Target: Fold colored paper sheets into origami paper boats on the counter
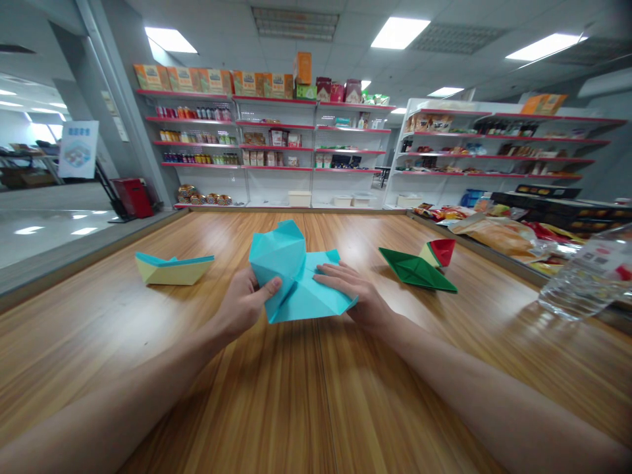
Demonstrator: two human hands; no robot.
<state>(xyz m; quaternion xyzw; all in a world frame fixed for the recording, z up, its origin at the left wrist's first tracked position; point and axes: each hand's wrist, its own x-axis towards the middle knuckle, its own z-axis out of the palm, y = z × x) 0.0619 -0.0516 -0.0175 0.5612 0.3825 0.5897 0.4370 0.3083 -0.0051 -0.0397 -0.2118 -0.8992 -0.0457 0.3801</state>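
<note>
Between my two hands is a creased sheet of light blue origami paper [316, 299], partly folded, its left part standing up and its right part spread out flatter. My left hand [249, 296] pinches the left side, thumb in front and the other fingers hidden behind the paper. On the right side, my right hand [358, 293] lies with its fingers stretched over the top face; its thumb is hidden beneath. A yellow and blue paper boat [175, 270] sits to the left. Over on the right stand a green paper boat [417, 270] and a small red, green and cream folded paper piece [439, 252].
The wooden table [296, 408] has a raised edge. A clear plastic bottle [585, 280] stands at the right, near packaged snacks [498, 234] and stacked black boxes [557, 207]. Store shelves [276, 146] with goods line the back, and a red box [133, 197] stands on the floor at left.
</note>
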